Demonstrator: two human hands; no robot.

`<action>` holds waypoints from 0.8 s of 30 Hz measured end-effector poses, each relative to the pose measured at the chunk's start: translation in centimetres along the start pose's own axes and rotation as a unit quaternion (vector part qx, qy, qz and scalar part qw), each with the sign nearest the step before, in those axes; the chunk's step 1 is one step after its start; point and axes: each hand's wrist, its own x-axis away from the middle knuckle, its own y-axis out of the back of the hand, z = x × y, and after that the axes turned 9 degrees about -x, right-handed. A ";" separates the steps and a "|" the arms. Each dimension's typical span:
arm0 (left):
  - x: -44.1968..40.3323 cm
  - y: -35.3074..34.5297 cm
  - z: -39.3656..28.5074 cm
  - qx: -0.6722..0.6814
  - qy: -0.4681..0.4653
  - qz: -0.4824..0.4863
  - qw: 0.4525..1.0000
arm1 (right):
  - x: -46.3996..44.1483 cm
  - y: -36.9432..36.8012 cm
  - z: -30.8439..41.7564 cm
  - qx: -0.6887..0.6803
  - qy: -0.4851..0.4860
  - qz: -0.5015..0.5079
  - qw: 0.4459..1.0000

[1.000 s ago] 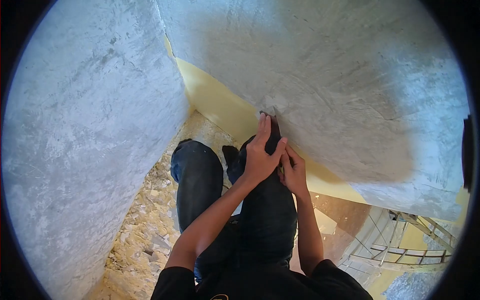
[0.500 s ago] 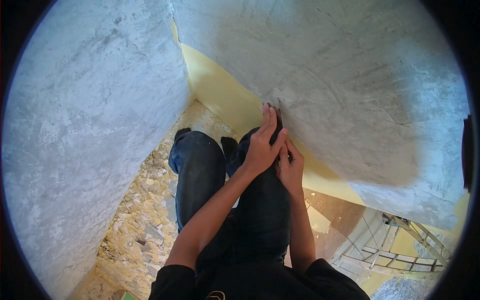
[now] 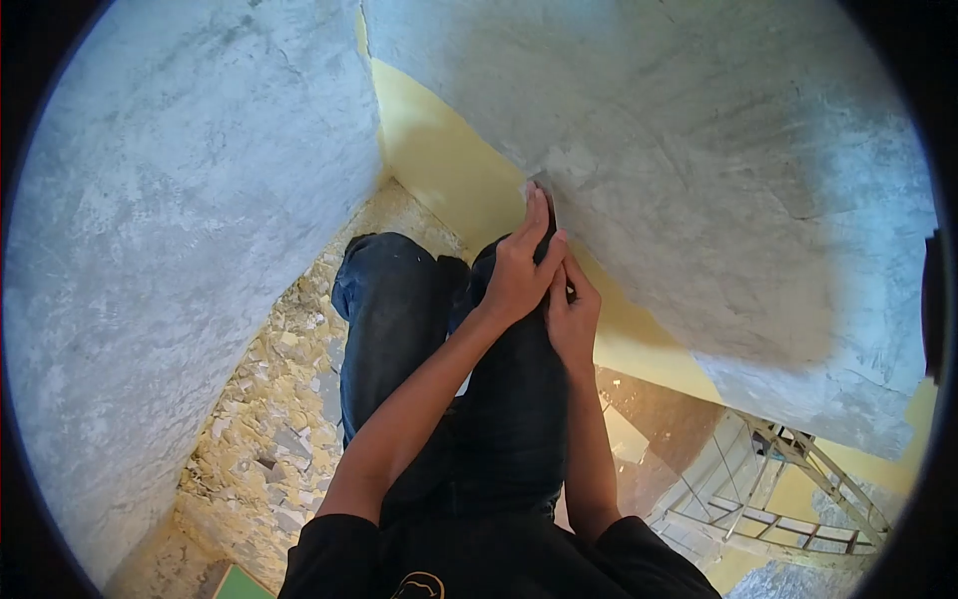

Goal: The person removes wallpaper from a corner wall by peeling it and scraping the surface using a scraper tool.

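Note:
A dark, thin flat tool [image 3: 551,215] stands edge-on against the grey scraped wall [image 3: 689,190], at the border with the yellow paint [image 3: 439,165]. My left hand [image 3: 518,270] presses on the tool's side, its fingers extended together toward the wall. Just below and to the right, my right hand [image 3: 573,317] is closed around the tool's lower end, which the fingers mostly hide. The thumb of my left hand touches the fingertips of my right hand. Both hands are above my right knee, in dark jeans [image 3: 509,419].
Paint flakes [image 3: 269,429] cover the floor beside the left wall [image 3: 180,250]. A metal frame like a ladder or scaffold [image 3: 798,524] stands at the lower right. A green-topped object [image 3: 241,583] lies at the bottom left.
Both hands and the tool have moved slightly up in view as the camera view shifted. More of the green-topped object shows at the bottom left.

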 end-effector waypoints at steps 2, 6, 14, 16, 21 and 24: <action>-0.2 0.1 0.3 -0.046 -0.020 0.004 0.999 | 0.1 0.3 0.7 -0.097 -0.222 0.014 0.970; 0.4 0.2 0.3 -0.006 0.014 0.016 1.000 | 0.7 0.0 0.9 -0.073 -0.179 0.014 0.981; 0.6 0.2 -0.4 -0.002 0.006 0.004 1.000 | 0.5 0.3 2.0 -0.022 -0.145 0.012 0.989; -0.5 0.1 0.5 -0.036 -0.019 -0.002 0.999 | -0.9 0.0 2.3 -0.068 -0.211 0.009 0.975; 0.5 -0.2 0.5 -0.026 -0.010 -0.004 1.000 | 0.1 0.5 2.3 -0.112 -0.276 0.023 0.954; -0.4 0.0 0.4 -0.008 -0.034 0.016 0.999 | -0.5 0.0 2.0 -0.092 -0.212 0.006 0.973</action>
